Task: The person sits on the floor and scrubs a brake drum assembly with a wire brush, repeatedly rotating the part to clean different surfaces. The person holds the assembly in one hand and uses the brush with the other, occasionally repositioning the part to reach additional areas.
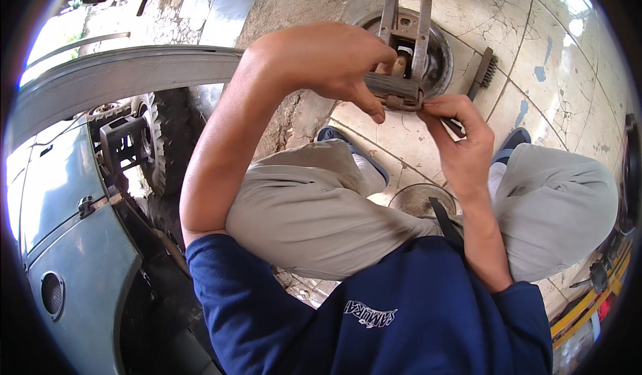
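Note:
A rusty metal bracket point(422, 40) with two long parallel arms and a thick dark crosspiece stands in front of me, over a round steel drum-like part point(438, 60). Reaching in from the left, my left hand point(328, 60) is closed on the bracket, its thumb and fingers on either side of the crosspiece. My right hand point(463, 134) pinches at the crosspiece's right end with thumb and forefinger. Something thin and dark shows between its fingers; its kind is hidden. Beyond this hand lies a wire brush point(484, 74), bristles to the right.
Between my legs sits a round metal dish point(418, 201) on the cracked tiled floor point(521, 101). A long grey metal beam point(134, 67) runs in from the left, above a blue-grey vehicle body point(73, 268) and a knobbly tyre point(170, 141). Yellow rails point(588, 301) lie at lower right.

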### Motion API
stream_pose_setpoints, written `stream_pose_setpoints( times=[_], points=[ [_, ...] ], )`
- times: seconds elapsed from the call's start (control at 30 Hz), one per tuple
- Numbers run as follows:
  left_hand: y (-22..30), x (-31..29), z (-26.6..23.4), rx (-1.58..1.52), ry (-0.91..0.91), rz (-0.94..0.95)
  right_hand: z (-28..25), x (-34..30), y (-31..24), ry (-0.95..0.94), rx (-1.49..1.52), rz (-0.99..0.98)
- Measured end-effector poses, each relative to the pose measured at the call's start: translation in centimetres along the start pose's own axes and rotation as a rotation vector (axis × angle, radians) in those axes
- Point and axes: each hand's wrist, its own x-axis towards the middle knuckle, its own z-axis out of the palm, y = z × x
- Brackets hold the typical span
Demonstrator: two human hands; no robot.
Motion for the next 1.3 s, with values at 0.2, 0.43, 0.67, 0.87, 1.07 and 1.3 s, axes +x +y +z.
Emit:
stream_pose_setpoints(
  times=[0.2,0.43,0.67,0.87,1.07,1.3],
  points=[
    [-0.4,-0.5,0.4,0.012,-0.007,-0.035,-2.3,1.0,1.1,-0.057,0.039,0.056],
    [-0.2,-0.5,0.3,-0.03,0.016,0.004,-2.6,1.8,3.4,0.31,0.242,0.205],
    [-0.6,-0.2,0.5,-0.093,-0.091,-0.043,2.6,-0.7,4.1,-0.063,0.243,0.143],
    [0.0,1.3,1.1,-0.227,-0.159,-0.091,2.8,-1.4,3.4,0.023,0.235,0.006],
    [0.6,2.1,0.7,-0.191,-0.239,-0.095,2.3,-1.5,2.5,0.022,0.185,-0.084],
    [0.1,2.2,1.1,-0.31,-0.229,-0.061,1.8,-1.7,0.9,0.012,0.101,-0.192]
  ],
)
